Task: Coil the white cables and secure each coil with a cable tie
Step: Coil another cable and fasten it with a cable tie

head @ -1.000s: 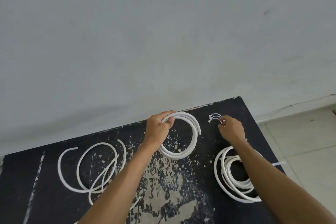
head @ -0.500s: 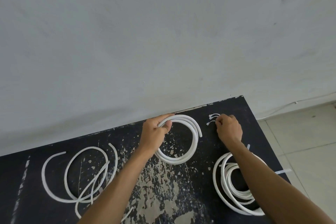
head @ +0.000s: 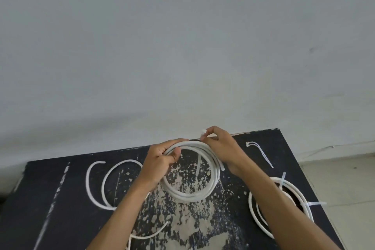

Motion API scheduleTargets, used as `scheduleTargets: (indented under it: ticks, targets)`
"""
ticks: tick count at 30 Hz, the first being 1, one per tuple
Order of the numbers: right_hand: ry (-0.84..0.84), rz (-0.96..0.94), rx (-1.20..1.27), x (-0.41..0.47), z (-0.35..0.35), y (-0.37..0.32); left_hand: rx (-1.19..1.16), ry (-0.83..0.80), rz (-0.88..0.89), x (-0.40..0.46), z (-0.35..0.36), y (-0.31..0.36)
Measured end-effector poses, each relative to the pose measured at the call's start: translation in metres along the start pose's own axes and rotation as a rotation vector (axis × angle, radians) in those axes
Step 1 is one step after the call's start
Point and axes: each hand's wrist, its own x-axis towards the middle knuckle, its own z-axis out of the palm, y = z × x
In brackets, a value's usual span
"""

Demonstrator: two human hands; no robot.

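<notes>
While left hand [head: 162, 158] grips round coil [head: 192, 193], right hand [head: 218, 146] pinches tie [head: 203, 132]

Matt white plastic cable coil [head: 190, 193] on a worn, black-painted table [head: 284, 148].

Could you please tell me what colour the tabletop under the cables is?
Black, with worn pale patches, tabletop; head view shows it best.

A black table [head: 60, 199] with worn, pale scuffed patches across its top stands against a plain grey-white wall [head: 182, 46]. To the right of the table lies a light tiled floor [head: 345, 184], and a thin white wire [head: 316, 149] runs along the foot of the wall there.
</notes>
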Motion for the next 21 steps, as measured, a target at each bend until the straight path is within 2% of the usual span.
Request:
scheduleTargets:
  ticks: [4, 8, 10, 13, 17, 21]
  targets:
    - [-0.03, 0.045, 0.114, -0.043, 0.052, -0.034, -0.001, 0.12, 0.105, -0.043, -0.035, 0.012]
    - [-0.028, 0.056, 0.116, -0.07, 0.091, -0.051, 0.051, 0.206, 0.143, -0.087, -0.058, 0.017]
    - [-0.032, 0.07, 0.115, -0.081, 0.112, -0.057, 0.173, 0.236, 0.171, -0.109, -0.072, 0.02]
    - [-0.061, 0.08, 0.138, -0.092, 0.135, -0.061, 0.509, 0.27, 0.201, -0.132, -0.094, 0.029]
    - [-0.081, 0.066, 0.106, -0.105, 0.158, -0.066, 0.949, 0.214, 0.259, -0.149, -0.117, 0.043]
    - [-0.06, 0.038, 0.106, -0.111, 0.171, -0.074, 1.004, 0.132, 0.259, -0.155, -0.126, 0.05]
